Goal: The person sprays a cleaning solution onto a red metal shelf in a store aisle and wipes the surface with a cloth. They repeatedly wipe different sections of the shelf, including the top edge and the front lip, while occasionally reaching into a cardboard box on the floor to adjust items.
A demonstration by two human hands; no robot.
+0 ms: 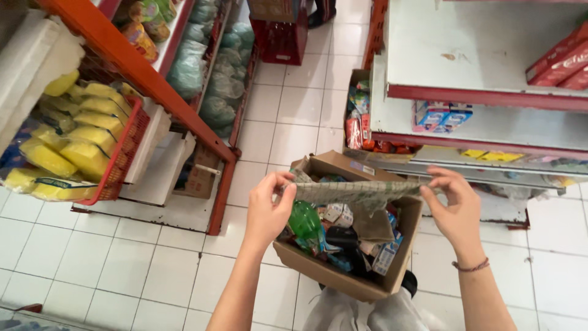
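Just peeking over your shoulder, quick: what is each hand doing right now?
Left hand: closed, pinching one end of a folded newspaper.
Right hand: closed, pinching the other end, above a cardboard box.

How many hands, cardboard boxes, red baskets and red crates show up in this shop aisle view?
Hands: 2, the left hand and the right hand, both pinching a stretched sheet of paper
Open cardboard box: 1
Red basket of yellow packs: 1
Red crate: 1
Total: 5

A: What is the box (343,273) made of?
B: Matt brown cardboard. The sheet (355,191) above it looks like thin printed paper.
A: And the floor (110,270)?
B: Glossy white tiles; the bottle (304,222) is shiny green plastic.
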